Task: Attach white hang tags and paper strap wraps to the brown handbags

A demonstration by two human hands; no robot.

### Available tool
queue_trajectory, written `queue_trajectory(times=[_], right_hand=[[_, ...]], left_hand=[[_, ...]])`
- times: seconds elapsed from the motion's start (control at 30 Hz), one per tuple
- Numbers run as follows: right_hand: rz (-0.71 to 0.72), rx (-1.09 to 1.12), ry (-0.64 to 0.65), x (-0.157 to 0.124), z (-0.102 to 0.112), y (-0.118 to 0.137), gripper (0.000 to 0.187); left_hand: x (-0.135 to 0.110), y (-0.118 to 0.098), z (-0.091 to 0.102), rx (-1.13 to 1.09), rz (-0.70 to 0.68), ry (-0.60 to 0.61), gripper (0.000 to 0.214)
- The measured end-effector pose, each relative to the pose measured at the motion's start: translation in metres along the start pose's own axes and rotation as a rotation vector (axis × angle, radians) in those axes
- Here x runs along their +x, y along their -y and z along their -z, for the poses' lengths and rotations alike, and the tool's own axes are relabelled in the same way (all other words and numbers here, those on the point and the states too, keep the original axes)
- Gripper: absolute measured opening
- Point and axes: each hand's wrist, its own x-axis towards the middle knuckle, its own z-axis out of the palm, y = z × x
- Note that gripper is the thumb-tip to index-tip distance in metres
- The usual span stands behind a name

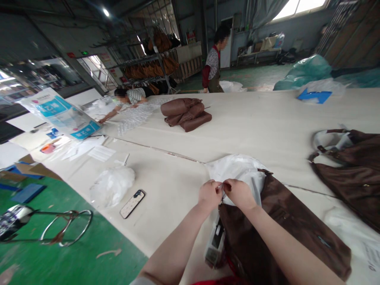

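My left hand and my right hand meet with pinched fingertips above the top end of a dark brown bag. What lies between the fingertips is too small to make out. White wrapping bunches up just behind my hands, by the bag's opening. The bag lies on the table beneath my right forearm. A grey and black device sits beside it, below my left hand, partly covered by the bag.
A phone and crumpled plastic lie to the left on the table. Folded brown bags lie farther back, another brown bag at the right. Two people are across the table, one leaning over it. A stool stands at left.
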Motion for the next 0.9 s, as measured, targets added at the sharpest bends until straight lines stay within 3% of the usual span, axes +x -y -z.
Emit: queue_trajectory(times=[0.13,0.33,0.43,0.5,0.63,0.7,0.77,0.83,0.9], right_hand=[[-0.067,0.079,-0.009,0.002,-0.006,-0.014,0.021],[-0.108,0.267,0.089,0.005,-0.013,-0.034,0.019],[-0.125,0.273,0.11,0.0,-0.015,-0.042,0.014],[-0.131,0.267,0.11,-0.009,-0.015,-0.05,0.014],[-0.159,0.316,-0.009,-0.042,-0.01,-0.08,0.024],[-0.204,0.334,-0.113,-0.066,-0.001,-0.102,0.028],[-0.303,0.297,-0.22,-0.095,0.013,-0.126,0.033],[-0.456,0.212,-0.324,-0.127,0.029,-0.153,0.039],[-0.614,0.082,-0.39,-0.16,0.044,-0.179,0.046]], left_hand=[[-0.008,0.003,-0.003,-0.044,-0.047,0.021,0.037],[-0.016,0.002,-0.001,-0.077,-0.115,-0.041,0.017],[-0.016,0.001,0.012,-0.192,-0.103,-0.206,0.02],[-0.014,0.005,0.026,-0.337,-0.02,-0.358,0.023],[-0.016,0.035,0.057,-0.542,0.177,-0.578,0.029],[-0.021,0.061,0.068,-0.473,0.267,-0.548,0.031],[-0.028,0.089,0.072,-0.307,0.399,-0.401,0.027],[-0.033,0.111,0.069,-0.167,0.533,-0.272,0.021],[-0.037,0.118,0.058,-0.135,0.604,-0.2,0.023]])
